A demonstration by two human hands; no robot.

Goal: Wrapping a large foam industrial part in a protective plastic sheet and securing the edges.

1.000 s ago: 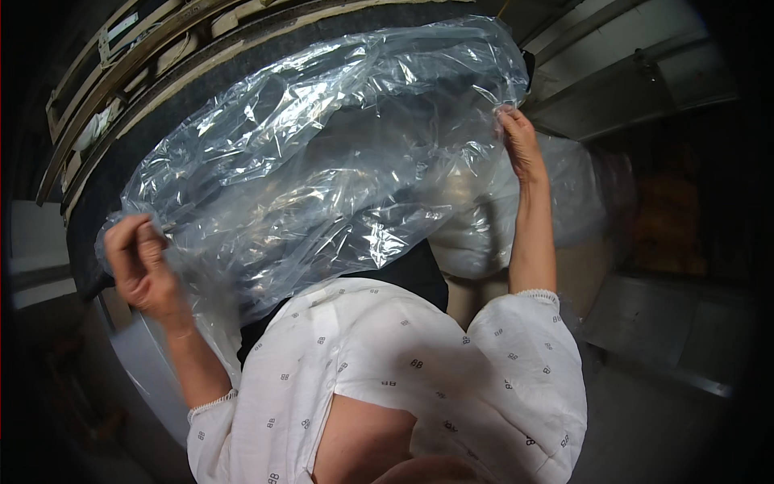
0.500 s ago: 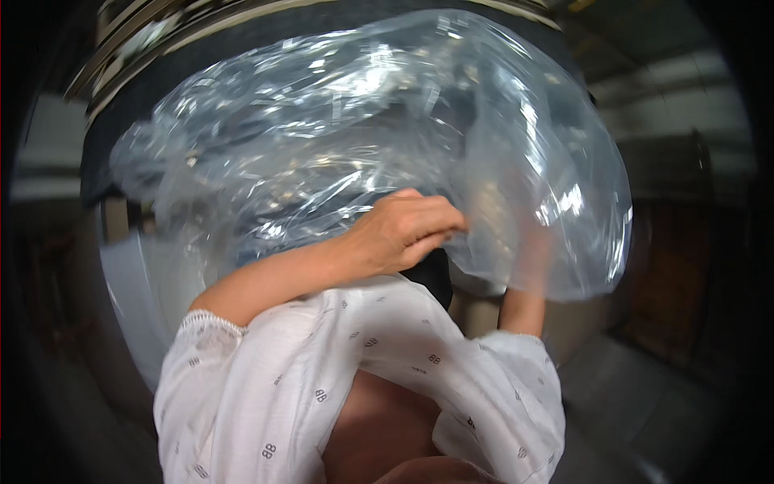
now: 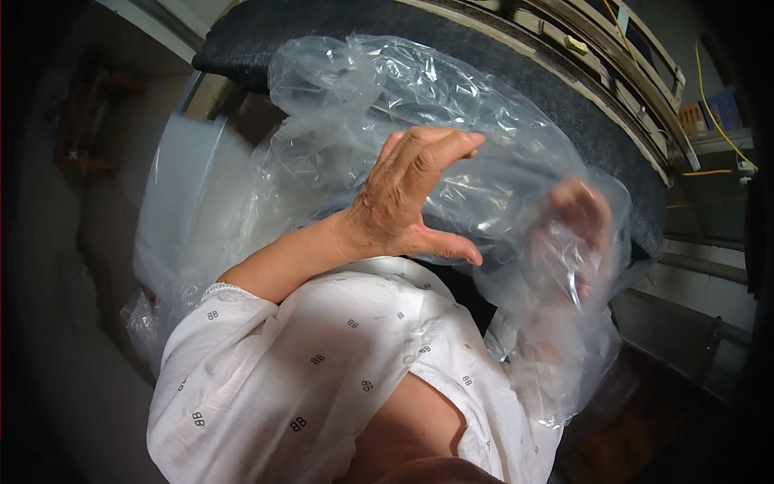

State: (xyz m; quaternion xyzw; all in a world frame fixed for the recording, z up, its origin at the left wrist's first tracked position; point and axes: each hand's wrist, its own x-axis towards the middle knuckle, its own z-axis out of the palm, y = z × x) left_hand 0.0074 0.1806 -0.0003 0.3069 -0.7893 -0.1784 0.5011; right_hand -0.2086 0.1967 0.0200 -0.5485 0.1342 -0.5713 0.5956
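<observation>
A large clear plastic bag, loose and crumpled, spreads over the dark-covered work surface. Above its near middle, my left hand is open, thumb and fingers wide apart in a C shape with nothing between them. My right hand is at the right, inside or behind a fold of the clear film. Film also drapes around my right forearm down to the sleeve. Motion and the cloudy plastic blur its fingers, so their grip cannot be made out.
Beyond the dark surface runs a wooden and metal frame with a small yellow block on it. A yellow cable hangs at the far right. Left of the bag stands a pale grey panel.
My left hand has opened from a closed pose near the bag's edge. The right hand has moved up and is wrapped in film, which sags over the forearm. The view has turned.
</observation>
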